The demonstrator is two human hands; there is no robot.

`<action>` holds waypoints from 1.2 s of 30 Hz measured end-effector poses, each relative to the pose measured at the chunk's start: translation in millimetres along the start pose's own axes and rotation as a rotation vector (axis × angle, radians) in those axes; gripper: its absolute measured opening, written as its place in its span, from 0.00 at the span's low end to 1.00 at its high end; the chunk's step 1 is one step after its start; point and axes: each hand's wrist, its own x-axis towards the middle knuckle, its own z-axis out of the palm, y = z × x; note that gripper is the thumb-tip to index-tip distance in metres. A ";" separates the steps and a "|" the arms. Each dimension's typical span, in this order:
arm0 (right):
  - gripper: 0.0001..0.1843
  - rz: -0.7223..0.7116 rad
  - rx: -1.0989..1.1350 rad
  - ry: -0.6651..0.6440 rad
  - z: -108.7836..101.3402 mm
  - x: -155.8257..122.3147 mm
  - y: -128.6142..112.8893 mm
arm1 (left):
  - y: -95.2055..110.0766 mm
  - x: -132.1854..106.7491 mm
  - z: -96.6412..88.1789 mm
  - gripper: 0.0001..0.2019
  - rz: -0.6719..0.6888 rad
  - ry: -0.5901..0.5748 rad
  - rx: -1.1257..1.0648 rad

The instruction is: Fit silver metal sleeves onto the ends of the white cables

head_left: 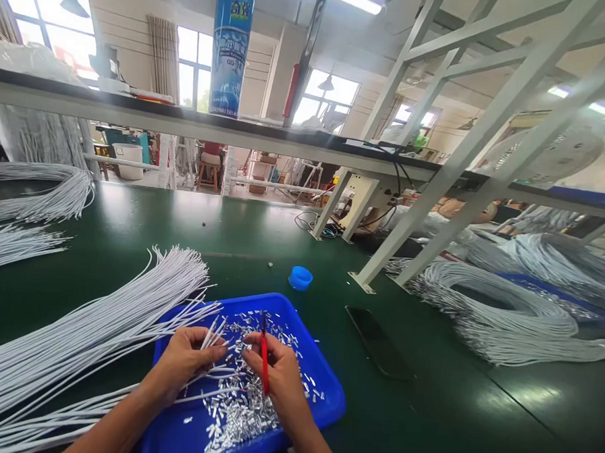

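Note:
My left hand (190,361) pinches several white cables (216,333) near their ends, above a blue plastic tray (327,383). In my right hand (280,373) rests a slim red-handled tool (265,363) with a dark tip pointing away from me; its exact kind is unclear. The right thumb and index finger are close together near the cable ends, and anything tiny between them cannot be made out. Small shiny metal sleeves (241,419) lie scattered and heaped in the tray under both hands. A thick bundle of white cables (99,317) runs along the left, its ends at the tray.
A blue cap (300,278) and a dark phone (377,342) lie on the green table (252,217). Coiled cables (506,305) sit at right, beside white metal supports (409,212). More cable bundles (35,192) lie far left. A blue spray can (231,54) stands on the shelf.

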 end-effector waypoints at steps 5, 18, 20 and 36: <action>0.20 0.035 0.128 -0.017 13.8 -1.8 5.2 | 0.7 -3.1 4.0 0.14 0.079 0.091 0.129; 0.11 -0.542 -0.805 0.151 -2.8 -6.6 -6.4 | 0.8 0.6 -4.6 0.14 -0.006 0.029 -0.088; 0.07 -0.570 -0.944 0.215 -6.7 -3.0 -0.6 | 1.9 0.2 -5.7 0.13 -0.027 0.006 -0.122; 0.10 -0.636 -1.042 0.299 1.0 2.2 15.9 | 12.8 -11.6 -1.3 0.18 -0.030 0.027 0.056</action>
